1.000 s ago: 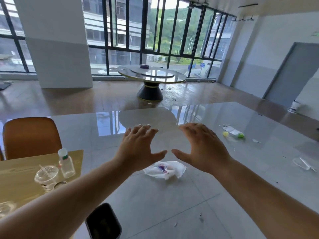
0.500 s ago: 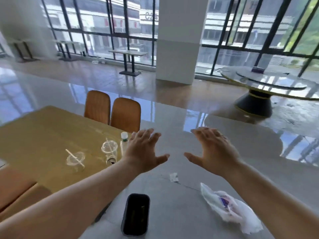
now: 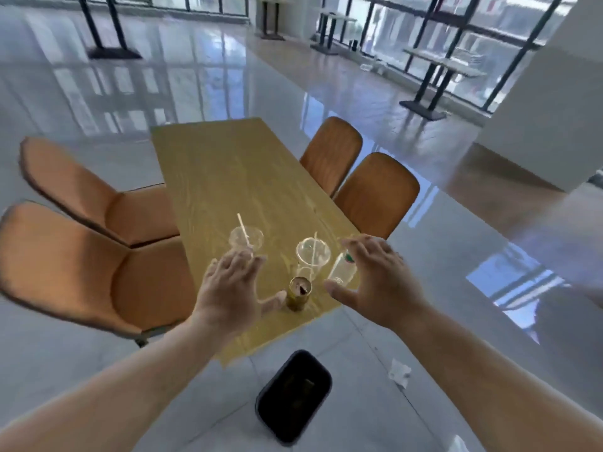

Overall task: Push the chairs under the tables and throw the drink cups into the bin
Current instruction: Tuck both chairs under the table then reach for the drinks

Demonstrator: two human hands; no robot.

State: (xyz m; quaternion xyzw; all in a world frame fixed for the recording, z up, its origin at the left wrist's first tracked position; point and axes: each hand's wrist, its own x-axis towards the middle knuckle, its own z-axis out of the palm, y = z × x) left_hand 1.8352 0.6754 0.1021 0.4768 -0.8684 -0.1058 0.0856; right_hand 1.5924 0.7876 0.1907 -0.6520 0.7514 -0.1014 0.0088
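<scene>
Head view, the only angle on offer: both hands are out in front with nothing in them. The left hand (image 3: 233, 285) is spread wide, palm down, hovering just this side of the left clear cup (image 3: 245, 239) with its white straw. The right hand (image 3: 375, 282) is splayed too, curved in beside a small clear bottle (image 3: 341, 270) with a green cap.

Between the hands stands the second clear cup (image 3: 313, 254), and just in front of it a gold can (image 3: 298, 293), open at the top. All four sit crowded at the near end of the yellow-wood table (image 3: 228, 171).

On the left, two orange chairs (image 3: 98, 256) stand pulled out, seats fully exposed; the two right-hand chairs (image 3: 375, 194) sit close in. The black bin (image 3: 293, 396) waits on the floor just below the table's near edge.

Now the risks. The cups look light and top-heavy with those straws, so a hasty sweep likely tips one, and any leftover liquid runs across the table. The can stands near the edge; a knuckle could knock it off. The bin's mouth is narrow, so a toss may miss. And the frame is blurred, which suggests a head moving fast.
</scene>
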